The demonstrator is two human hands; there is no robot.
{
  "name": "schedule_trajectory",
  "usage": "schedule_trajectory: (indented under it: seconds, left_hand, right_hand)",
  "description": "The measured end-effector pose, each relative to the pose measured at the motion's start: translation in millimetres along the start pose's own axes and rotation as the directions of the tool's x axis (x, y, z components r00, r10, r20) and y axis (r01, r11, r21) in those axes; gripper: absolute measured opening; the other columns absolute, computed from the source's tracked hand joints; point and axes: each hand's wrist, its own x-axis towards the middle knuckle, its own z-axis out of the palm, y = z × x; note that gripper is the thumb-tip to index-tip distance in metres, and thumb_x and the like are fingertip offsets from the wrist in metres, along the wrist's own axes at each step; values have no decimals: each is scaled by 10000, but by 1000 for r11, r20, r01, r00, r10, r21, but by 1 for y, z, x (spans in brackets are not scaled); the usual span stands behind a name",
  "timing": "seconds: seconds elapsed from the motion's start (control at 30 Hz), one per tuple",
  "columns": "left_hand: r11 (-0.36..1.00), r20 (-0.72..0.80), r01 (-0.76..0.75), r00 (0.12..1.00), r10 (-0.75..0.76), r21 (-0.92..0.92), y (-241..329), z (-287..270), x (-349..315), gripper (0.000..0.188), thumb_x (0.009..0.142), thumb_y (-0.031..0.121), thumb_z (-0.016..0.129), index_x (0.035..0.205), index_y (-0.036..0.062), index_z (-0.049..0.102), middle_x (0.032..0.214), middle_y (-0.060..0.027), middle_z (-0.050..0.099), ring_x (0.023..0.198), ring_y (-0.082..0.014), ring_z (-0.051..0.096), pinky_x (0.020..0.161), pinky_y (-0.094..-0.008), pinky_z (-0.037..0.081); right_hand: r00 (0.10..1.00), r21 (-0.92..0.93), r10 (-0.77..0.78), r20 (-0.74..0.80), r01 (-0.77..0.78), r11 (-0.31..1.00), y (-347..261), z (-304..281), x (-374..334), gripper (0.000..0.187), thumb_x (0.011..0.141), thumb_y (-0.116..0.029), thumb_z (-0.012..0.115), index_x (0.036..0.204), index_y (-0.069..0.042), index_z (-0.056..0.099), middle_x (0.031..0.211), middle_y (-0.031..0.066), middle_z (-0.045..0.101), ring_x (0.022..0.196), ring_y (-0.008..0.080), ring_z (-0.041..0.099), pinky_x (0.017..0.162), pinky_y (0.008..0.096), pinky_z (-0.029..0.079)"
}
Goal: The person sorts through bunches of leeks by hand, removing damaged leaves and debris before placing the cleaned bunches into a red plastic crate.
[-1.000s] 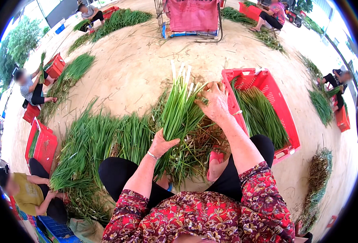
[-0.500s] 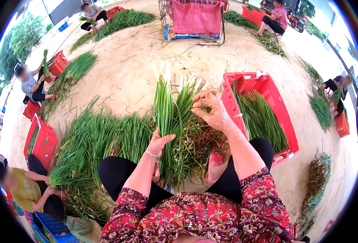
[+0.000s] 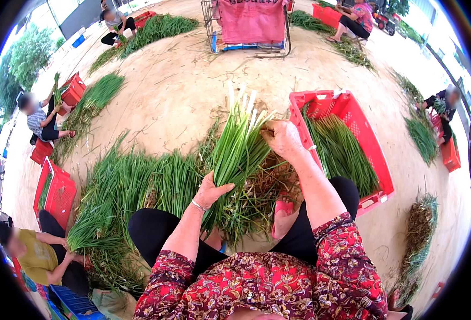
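Note:
My left hand (image 3: 212, 192) is wrapped round a bunch of garlic chives (image 3: 238, 149), thumb across the stalks. Their white ends point away from me and the green leaves hang down toward my lap. My right hand (image 3: 284, 140) is closed at the bunch's right edge, fingertips pinching at the outer stalks near the pale ends; exactly how many it grips is hidden. Beneath the bunch, between my feet, lies a heap of brownish trimmed leaves and loose stalks (image 3: 262, 186). To my left a broad row of chives (image 3: 134, 181) is spread on the ground.
A red plastic crate (image 3: 371, 152) with chives inside stands by my right knee. Another red crate (image 3: 59, 194) is at left, near a co-worker in a yellow top (image 3: 35, 253). Several other people sit farther off beside chive piles. A cart with pink cloth (image 3: 251, 24) stands ahead.
The bunch has tilted right, its white ends gathered closer together. My right hand has turned and closed against its edge; before, its fingers were raised beside the stalks.

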Motion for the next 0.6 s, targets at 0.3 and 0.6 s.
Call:
schedule_trajectory:
  seconds: [0.3, 0.6]
  left_hand:
    - [983, -87, -1, 996, -15, -186, 13, 0, -1, 542, 817, -44, 649, 1322, 113, 531, 1208, 22, 604, 1101, -107, 556, 967, -277, 419]
    - [991, -87, -6, 996, -6, -132, 10, 0, 1, 565, 785, -99, 665, 1294, 73, 492, 1186, -34, 607, 1065, -150, 591, 949, -306, 465]
  right_hand:
    - [941, 599, -86, 328, -136, 789, 0, -16, -7, 102, 833, -76, 670, 897, 4, 666, 719, 36, 647, 666, 108, 613, 634, 267, 501]
    - [914, 852, -182, 363, -246, 462, -16, -52, -12, 104, 840, -37, 648, 940, -11, 659, 772, 1, 633, 667, 77, 589, 631, 224, 474]
